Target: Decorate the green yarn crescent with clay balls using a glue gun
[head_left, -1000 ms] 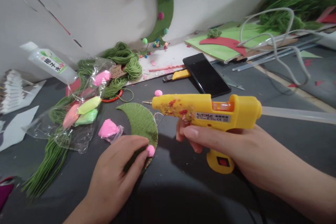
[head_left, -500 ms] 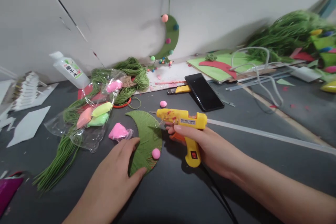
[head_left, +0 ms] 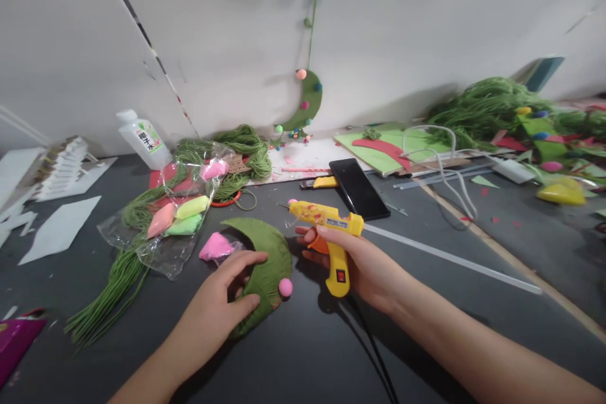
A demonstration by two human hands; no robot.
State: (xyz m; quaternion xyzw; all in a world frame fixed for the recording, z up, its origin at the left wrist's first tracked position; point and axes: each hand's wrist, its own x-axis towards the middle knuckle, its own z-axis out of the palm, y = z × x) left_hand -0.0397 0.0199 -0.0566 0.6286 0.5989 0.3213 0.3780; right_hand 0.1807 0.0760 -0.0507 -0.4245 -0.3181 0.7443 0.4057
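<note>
My left hand (head_left: 208, 306) holds a green yarn-wrapped crescent (head_left: 277, 252) by its inner edge, thumb and fingers bent over it. One pink ball (head_left: 285, 288) sits on the crescent's lower right edge. In my right hand (head_left: 374, 262) is a yellow hot glue gun (head_left: 339, 257), its nozzle pointing left above the crescent's upper right. A long clear glue stick (head_left: 449, 255) sticks out of its back. Behind the nozzle, a second pink ball (head_left: 292, 202) is partly hidden. Pink clay (head_left: 216, 246) in clear wrap lies beside my left fingers.
A black phone (head_left: 358, 189) rests against a yellow utility knife (head_left: 324, 182). To the left are a bag of clay packs (head_left: 192, 207), green yarn (head_left: 111, 293) and a white bottle (head_left: 144, 139). A decorated crescent (head_left: 310, 98) hangs at the wall. White cable (head_left: 445, 170) loops at right.
The view has tilted up, showing more wall. My left fingers have shifted further onto the crescent, which looks slightly tilted. The glue gun's nozzle now overlaps the loose pink ball in view.
</note>
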